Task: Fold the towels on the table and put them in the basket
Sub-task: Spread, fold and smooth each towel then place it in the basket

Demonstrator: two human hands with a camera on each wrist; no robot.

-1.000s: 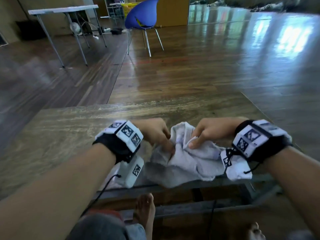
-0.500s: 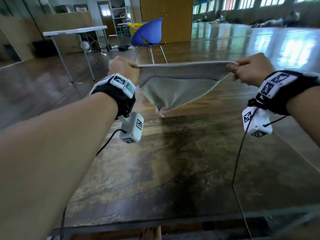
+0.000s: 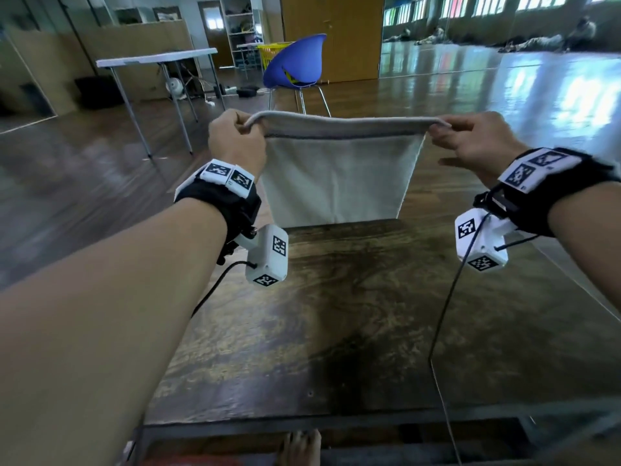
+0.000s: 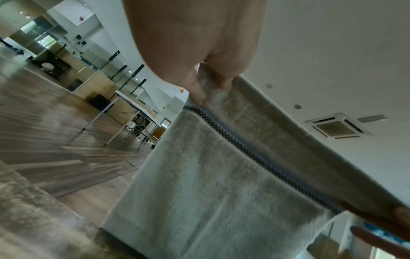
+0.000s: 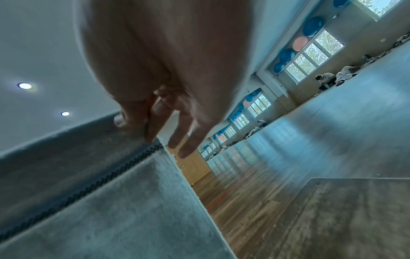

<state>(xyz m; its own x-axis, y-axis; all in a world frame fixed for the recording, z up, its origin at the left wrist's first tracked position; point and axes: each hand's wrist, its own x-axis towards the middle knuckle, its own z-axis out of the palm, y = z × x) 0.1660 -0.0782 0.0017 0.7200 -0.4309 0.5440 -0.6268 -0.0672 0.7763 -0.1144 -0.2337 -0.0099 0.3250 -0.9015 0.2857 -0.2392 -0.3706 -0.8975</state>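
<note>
A pale grey towel (image 3: 339, 176) with a dark stitched band near its top edge hangs flat in the air above the far part of the dark wooden table (image 3: 353, 314). My left hand (image 3: 237, 139) pinches its top left corner, and my right hand (image 3: 467, 142) pinches the top right corner. The top edge is stretched straight between them. In the left wrist view the thumb and finger clamp the towel (image 4: 221, 175) at its hem. In the right wrist view the towel (image 5: 99, 201) is held by thumb and forefinger, the other fingers straight. No basket near the table is in view.
A blue chair (image 3: 295, 68) stands on the wooden floor beyond the table, with a yellow basket (image 3: 272, 52) behind it. A white folding table (image 3: 158, 58) is at the far left. My bare foot (image 3: 299, 449) shows under the table's near edge.
A second ago both hands were working at the crumpled towel on the table's near edge. They lifted it, pulled it taut, and it now hangs flat and square instead of bunched.
</note>
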